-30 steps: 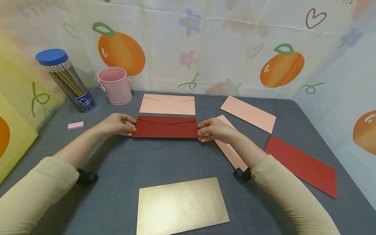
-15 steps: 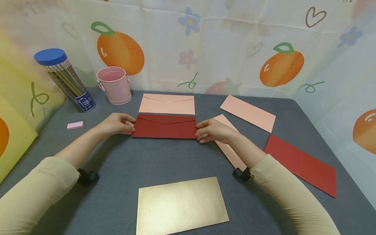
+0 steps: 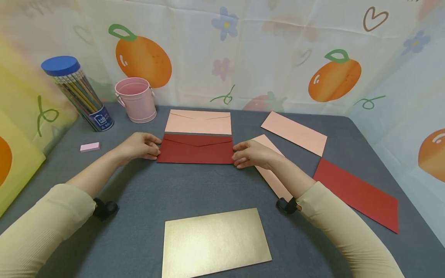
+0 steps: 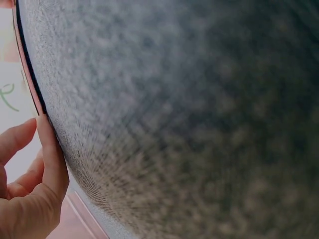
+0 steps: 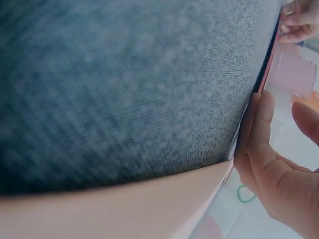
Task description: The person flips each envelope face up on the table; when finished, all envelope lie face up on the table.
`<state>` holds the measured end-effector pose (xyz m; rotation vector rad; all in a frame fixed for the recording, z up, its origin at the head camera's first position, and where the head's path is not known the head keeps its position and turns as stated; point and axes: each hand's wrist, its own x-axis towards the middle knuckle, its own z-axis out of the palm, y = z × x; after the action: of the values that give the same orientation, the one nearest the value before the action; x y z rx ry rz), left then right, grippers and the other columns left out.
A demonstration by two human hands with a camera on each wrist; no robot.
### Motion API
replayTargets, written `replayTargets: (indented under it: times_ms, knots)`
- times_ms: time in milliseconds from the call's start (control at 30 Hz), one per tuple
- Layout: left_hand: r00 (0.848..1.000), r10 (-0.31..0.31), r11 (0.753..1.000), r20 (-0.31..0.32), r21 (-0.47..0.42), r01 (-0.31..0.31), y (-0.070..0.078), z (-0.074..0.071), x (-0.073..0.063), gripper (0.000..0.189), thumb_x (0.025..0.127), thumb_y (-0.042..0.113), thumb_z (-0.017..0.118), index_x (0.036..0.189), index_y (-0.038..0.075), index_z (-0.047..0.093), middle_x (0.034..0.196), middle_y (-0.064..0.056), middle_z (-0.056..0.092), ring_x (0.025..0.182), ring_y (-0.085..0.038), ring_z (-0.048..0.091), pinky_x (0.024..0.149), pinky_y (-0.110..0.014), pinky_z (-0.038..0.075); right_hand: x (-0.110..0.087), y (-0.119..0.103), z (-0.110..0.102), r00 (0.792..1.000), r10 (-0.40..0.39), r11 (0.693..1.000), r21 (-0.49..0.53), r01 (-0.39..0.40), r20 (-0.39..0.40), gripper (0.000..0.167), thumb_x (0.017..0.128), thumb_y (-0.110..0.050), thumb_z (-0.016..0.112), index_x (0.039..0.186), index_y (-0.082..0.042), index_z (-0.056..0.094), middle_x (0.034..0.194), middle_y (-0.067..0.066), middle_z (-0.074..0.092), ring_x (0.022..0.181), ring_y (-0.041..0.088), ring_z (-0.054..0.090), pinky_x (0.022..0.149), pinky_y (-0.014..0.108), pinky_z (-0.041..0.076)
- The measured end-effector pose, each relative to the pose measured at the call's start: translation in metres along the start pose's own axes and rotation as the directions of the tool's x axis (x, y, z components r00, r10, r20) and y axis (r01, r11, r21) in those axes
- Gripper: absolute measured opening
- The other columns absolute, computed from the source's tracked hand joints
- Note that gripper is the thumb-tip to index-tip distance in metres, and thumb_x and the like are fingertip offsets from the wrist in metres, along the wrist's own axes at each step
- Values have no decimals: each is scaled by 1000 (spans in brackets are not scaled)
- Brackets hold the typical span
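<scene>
Position: red envelope (image 3: 198, 151) spans left hand (image 3: 141, 146) to right hand (image 3: 251, 153) — neither is nearer.

You have its left short edge at your left fingertips and its right short edge at your right fingertips. Each hand appears to pinch its edge between the digits; the undersides are partly hidden, so the exact grip cannot be confirmed. Long axis runs left to right across the table (image 3: 194, 189); flap side is up, the flap's blunt point directed toward you. Just beyond the far long edge lies a peach envelope (image 3: 198, 123), long axes nearly parallel — a narrow strip between at most. Whether the red one touches down along its whole length, you cannot tell.
</scene>
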<state>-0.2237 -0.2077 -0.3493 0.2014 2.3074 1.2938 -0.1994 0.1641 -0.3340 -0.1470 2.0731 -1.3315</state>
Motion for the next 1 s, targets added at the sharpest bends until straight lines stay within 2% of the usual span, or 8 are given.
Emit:
replayTargets:
  times_ms: [233, 300, 433, 567, 700, 833, 1000]
  knots:
    - [1000, -5, 1000, -14, 28, 5, 4, 2, -2, 52, 93, 3, 58, 137, -17, 39, 102, -12, 62, 84, -4, 63, 78, -21, 60, 0, 0, 0, 1000, 8, 1000, -8, -8, 5, 60, 98, -7, 54, 151, 6, 28, 152, 24, 40, 106, 20, 63, 86, 25, 59]
    - [1000, -1, 999, -31, 47, 2, 5, 2, -3, 52, 93, 4, 57, 137, -17, 40, 103, -12, 63, 85, -4, 63, 78, -20, 59, -2, -1, 0, 1000, 5, 1000, -17, -5, 3, 59, 98, -7, 54, 150, 6, 30, 151, 24, 41, 107, 21, 63, 88, 27, 59]
    - [996, 8, 997, -90, 78, -1, 9, 1, -5, 53, 93, 8, 60, 137, -15, 41, 96, -5, 60, 84, -4, 61, 77, -17, 57, -5, -4, -1, 999, -22, 999, -40, 21, -30, 55, 98, -8, 54, 148, 5, 34, 147, 24, 45, 113, 27, 63, 92, 32, 58]
    - [985, 43, 988, -167, 153, -17, 18, 1, -3, 51, 92, 14, 64, 134, -10, 47, 95, -4, 56, 79, -5, 58, 73, -14, 54, -8, -7, -3, 996, -61, 997, -49, 58, -62, 52, 98, -11, 55, 145, 3, 39, 144, 23, 48, 115, 33, 63, 91, 34, 58]
    - [974, 102, 978, -202, 202, -60, 29, 7, -4, 44, 91, 16, 67, 128, -5, 54, 100, -7, 57, 79, -5, 58, 71, -14, 52, -11, -9, -5, 995, -80, 996, -50, 77, -61, 48, 97, -12, 56, 142, 2, 44, 135, 19, 52, 110, 31, 63, 89, 33, 59]
    - [971, 157, 969, -180, 218, -117, 43, 23, -6, 37, 90, 15, 68, 121, -2, 59, 101, -7, 58, 87, -10, 57, 73, -14, 50, -14, -8, -4, 996, -87, 995, -55, 85, -38, 41, 97, -11, 56, 136, 3, 50, 121, 13, 55, 101, 24, 61, 89, 34, 58]
    - [973, 215, 948, -86, 256, -187, 56, 44, -10, 31, 88, 14, 71, 116, 2, 63, 104, -11, 65, 93, -18, 61, 79, -23, 47, -18, -6, 0, 994, -104, 990, -90, 106, 25, 39, 96, -13, 58, 132, 1, 53, 126, 16, 56, 97, 18, 58, 91, 35, 58]
